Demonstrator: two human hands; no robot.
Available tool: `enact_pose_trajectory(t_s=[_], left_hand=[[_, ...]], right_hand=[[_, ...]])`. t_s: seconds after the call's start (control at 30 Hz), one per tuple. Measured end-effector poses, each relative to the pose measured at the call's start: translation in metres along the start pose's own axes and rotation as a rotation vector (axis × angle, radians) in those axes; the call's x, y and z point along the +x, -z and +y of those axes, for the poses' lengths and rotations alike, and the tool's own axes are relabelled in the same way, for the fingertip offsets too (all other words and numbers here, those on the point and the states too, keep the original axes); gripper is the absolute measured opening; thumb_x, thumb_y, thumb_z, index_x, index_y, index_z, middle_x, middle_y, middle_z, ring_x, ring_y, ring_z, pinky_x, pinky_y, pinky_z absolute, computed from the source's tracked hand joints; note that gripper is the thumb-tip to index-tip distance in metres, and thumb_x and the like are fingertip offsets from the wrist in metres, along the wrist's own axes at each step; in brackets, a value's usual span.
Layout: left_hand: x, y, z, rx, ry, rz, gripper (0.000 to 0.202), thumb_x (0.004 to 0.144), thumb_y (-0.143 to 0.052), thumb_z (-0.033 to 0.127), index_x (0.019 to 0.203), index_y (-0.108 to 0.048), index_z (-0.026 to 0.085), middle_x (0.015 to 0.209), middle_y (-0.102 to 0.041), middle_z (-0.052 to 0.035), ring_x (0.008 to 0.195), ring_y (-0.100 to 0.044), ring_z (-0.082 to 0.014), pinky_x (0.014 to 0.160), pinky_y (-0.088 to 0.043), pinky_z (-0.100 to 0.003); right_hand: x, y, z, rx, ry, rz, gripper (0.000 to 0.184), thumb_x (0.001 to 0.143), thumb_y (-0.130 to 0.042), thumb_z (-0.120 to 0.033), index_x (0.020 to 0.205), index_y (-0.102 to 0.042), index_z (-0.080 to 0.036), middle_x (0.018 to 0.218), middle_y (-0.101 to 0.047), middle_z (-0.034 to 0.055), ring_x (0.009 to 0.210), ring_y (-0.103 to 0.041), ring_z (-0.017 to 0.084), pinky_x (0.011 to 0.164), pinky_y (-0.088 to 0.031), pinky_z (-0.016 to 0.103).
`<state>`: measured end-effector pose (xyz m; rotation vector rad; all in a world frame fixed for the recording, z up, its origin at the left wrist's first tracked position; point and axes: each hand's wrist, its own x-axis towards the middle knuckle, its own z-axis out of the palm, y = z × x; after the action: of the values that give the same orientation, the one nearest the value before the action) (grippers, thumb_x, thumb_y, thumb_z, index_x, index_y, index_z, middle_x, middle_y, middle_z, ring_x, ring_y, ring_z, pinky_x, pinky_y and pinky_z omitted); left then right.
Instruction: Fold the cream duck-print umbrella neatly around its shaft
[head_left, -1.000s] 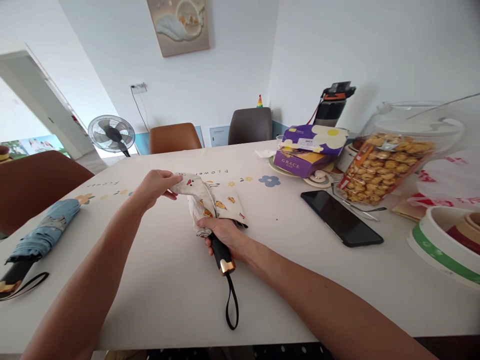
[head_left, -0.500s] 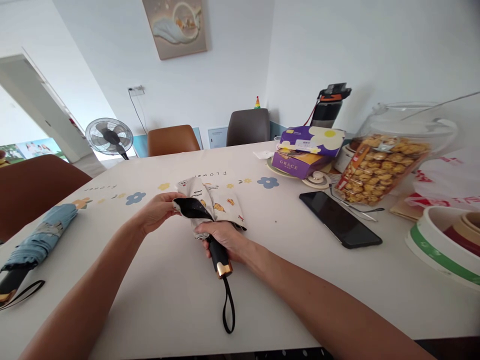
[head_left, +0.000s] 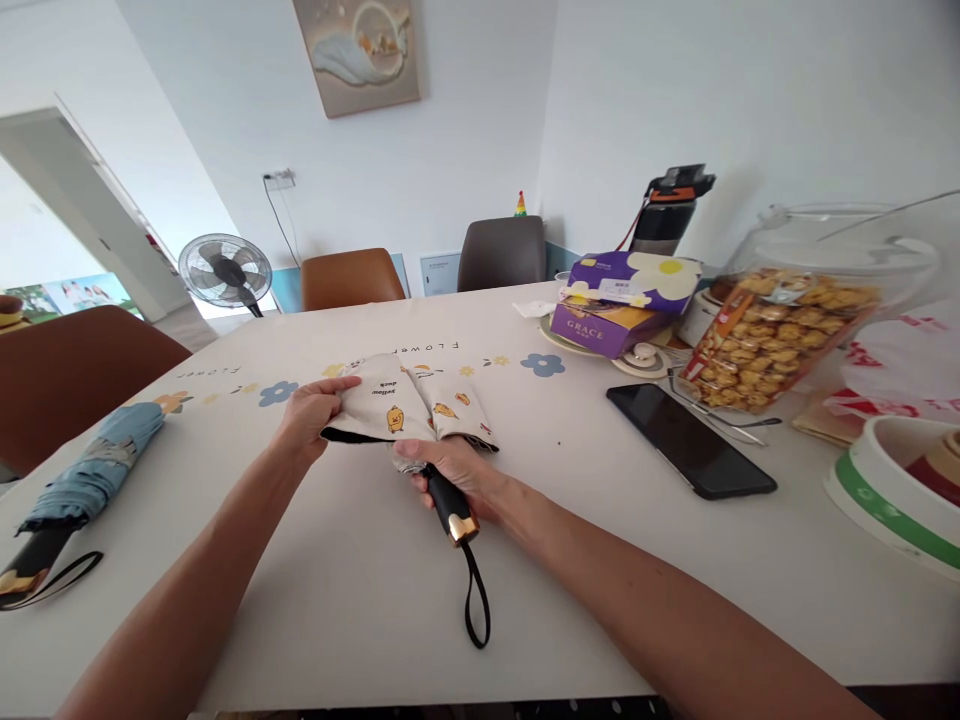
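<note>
Cream cloth printed with yellow ducks covers the umbrella (head_left: pixel 409 405), which is held low over the middle of the table (head_left: pixel 315 600); whether it touches the surface I cannot tell. Its black handle (head_left: pixel 450 505) points toward the person, with a wrist loop (head_left: pixel 478 600) hanging from the gold-coloured end. On the umbrella's left side one flap (head_left: pixel 367 408) is spread out, dark underside showing along the near hem, while the panel on its right hangs in a fold.

At the umbrella's left edge, the left hand (head_left: pixel 309 412) has the flap's outer edge pinched, thumb on top; the fingertips beneath are hidden by cloth. At the umbrella's near end, the right hand (head_left: pixel 454 468) is wrapped round the spot where the gathered cloth meets the handle. Its thumb lies across the cloth and its fingers (head_left: pixel 421 486) curl under the handle, so the umbrella's neck sits inside a closed grip.

Well to the left of the umbrella lies a blue umbrella (head_left: pixel 97 465). To its right is a phone (head_left: pixel 690 440), with glasses (head_left: pixel 720 412) just past that. Beyond the umbrella, to the right, stand a purple box (head_left: pixel 604 328) and a bottle (head_left: pixel 666 215).
</note>
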<state>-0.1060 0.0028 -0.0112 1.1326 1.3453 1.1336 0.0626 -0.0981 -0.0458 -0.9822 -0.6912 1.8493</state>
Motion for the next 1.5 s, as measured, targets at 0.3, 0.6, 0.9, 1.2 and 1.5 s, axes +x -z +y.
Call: enact_pose_trajectory(t_s=[0.3, 0.6, 0.9, 1.2, 1.5], left_hand=[[-0.018, -0.016, -0.001, 0.013, -0.056, 0.022, 0.042, 0.046, -0.047, 0.009, 0.081, -0.069, 0.012, 0.06, -0.063, -0.0036, 0.047, -0.054, -0.012, 0.042, -0.041, -0.021], [-0.011, -0.021, -0.016, -0.106, -0.059, 0.077, 0.032, 0.051, -0.072, 0.025, 0.08, -0.066, 0.013, 0.068, -0.063, -0.0028, 0.057, -0.055, -0.0121, 0.053, -0.046, -0.024], [-0.006, -0.023, -0.028, -0.051, -0.155, 0.096, 0.038, 0.057, -0.067, 0.023, 0.094, -0.066, 0.015, 0.073, -0.064, -0.0041, 0.057, -0.055, -0.0135, 0.055, -0.046, -0.027], [0.01, -0.022, -0.056, 0.437, -0.3, 0.049, 0.04, 0.063, -0.058, 0.017, 0.103, -0.062, 0.019, 0.104, -0.06, -0.0096, 0.085, -0.058, -0.0208, 0.075, -0.045, -0.032], [-0.043, -0.047, -0.035, 0.151, -0.47, 0.132, 0.027, 0.084, -0.043, 0.027, 0.109, -0.049, 0.019, 0.115, -0.052, -0.0098, 0.106, -0.051, -0.0195, 0.091, -0.04, -0.033]], right_hand=[[0.0, -0.001, -0.003, 0.043, 0.01, 0.09, 0.038, 0.072, -0.062, -0.052, 0.078, -0.05, -0.017, 0.059, -0.047, -0.0023, 0.042, -0.042, 0.007, 0.031, -0.038, 0.019], [0.0, -0.002, 0.001, -0.039, 0.018, 0.098, 0.024, 0.068, -0.068, -0.03, 0.07, -0.049, -0.016, 0.055, -0.045, -0.0035, 0.043, -0.042, 0.007, 0.032, -0.038, 0.018], [-0.006, -0.006, -0.01, -0.024, 0.055, 0.2, 0.034, 0.07, -0.066, -0.046, 0.07, -0.048, -0.016, 0.05, -0.044, -0.0035, 0.04, -0.042, 0.008, 0.031, -0.038, 0.019], [-0.003, -0.006, 0.003, -0.299, 0.104, 0.28, 0.037, 0.07, -0.064, -0.051, 0.072, -0.051, -0.016, 0.046, -0.048, -0.0011, 0.037, -0.044, 0.011, 0.03, -0.041, 0.023], [-0.002, -0.012, 0.012, -0.442, 0.142, 0.325, 0.04, 0.069, -0.063, -0.054, 0.079, -0.056, -0.017, 0.046, -0.049, -0.0009, 0.035, -0.047, 0.013, 0.029, -0.041, 0.025]])
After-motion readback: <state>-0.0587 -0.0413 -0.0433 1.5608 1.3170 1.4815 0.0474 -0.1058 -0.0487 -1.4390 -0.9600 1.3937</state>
